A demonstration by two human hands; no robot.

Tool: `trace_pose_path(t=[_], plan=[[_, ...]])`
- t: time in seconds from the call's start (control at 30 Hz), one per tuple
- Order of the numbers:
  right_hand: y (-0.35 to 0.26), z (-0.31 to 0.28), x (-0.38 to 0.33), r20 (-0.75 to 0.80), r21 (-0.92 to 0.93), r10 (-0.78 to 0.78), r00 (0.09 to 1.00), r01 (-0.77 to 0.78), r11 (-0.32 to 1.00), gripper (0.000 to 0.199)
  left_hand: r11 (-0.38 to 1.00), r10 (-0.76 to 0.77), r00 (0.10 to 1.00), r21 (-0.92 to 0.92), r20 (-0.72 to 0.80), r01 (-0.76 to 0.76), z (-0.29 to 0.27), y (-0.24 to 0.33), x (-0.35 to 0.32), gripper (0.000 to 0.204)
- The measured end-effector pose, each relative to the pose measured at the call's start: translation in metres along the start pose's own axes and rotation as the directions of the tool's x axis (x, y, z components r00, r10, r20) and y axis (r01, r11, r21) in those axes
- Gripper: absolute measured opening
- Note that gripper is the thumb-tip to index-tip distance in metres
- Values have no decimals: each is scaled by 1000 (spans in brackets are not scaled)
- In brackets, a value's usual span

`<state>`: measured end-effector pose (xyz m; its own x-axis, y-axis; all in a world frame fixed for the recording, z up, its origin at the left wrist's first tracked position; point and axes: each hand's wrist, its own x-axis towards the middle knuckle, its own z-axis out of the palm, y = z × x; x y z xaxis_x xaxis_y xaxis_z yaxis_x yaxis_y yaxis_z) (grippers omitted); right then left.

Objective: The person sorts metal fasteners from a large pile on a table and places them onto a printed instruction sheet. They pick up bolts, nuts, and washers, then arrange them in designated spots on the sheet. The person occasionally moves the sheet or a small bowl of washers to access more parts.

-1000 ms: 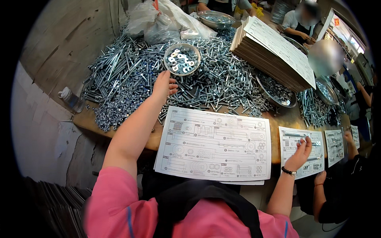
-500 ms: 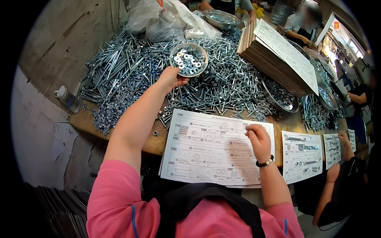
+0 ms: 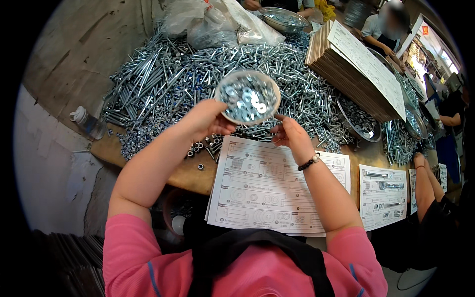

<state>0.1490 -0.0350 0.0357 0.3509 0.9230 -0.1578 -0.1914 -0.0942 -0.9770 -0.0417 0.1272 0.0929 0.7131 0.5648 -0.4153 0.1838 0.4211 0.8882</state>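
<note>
My left hand (image 3: 208, 119) grips the near rim of a small round metal bowl (image 3: 247, 96) filled with shiny washers and holds it tilted above the table. My right hand (image 3: 291, 136) is just below the bowl's right edge, fingers curled toward it; whether it touches the rim I cannot tell. Under both hands lies a white printed sheet (image 3: 267, 190) with drawings of bolts and washers. Behind the bowl spreads a big heap of silver bolts and screws (image 3: 168, 84).
A stack of brown boards topped with a printed sheet (image 3: 356, 69) stands at the back right. Metal bowls (image 3: 358, 123) of hardware, clear plastic bags (image 3: 208, 24) and a plastic bottle (image 3: 86, 121) lie around. Another person's arm (image 3: 428, 178) rests by a second sheet (image 3: 386, 195).
My left hand lifted the bowl of washers off the heap and brought it closer. My right hand left the sheet and rose to the bowl's right edge.
</note>
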Motion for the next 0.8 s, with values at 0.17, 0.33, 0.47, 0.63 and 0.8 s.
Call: trace_pose_path(t=[0.17, 0.33, 0.47, 0.63, 0.8], plan=[[9, -3, 14, -106, -54, 166, 980, -172, 984, 40, 987, -160, 986, 38, 52, 158, 13, -44, 26, 24], [13, -16, 28, -216, -252, 119, 969, -173, 952, 34, 987, -162, 983, 24, 85, 160, 23, -53, 64, 24], [16, -16, 43, -278, -334, 133, 951, -226, 915, 32, 985, -170, 984, 16, 54, 169, 21, -59, 81, 24], [19, -12, 58, -316, -319, 103, 943, -207, 925, 25, 983, -181, 982, 8, 44, 181, 14, -56, 83, 22], [10, -7, 54, -265, -309, 156, 952, -237, 921, 28, 966, -256, 966, 38, 42, 255, 7, -51, 82, 20]])
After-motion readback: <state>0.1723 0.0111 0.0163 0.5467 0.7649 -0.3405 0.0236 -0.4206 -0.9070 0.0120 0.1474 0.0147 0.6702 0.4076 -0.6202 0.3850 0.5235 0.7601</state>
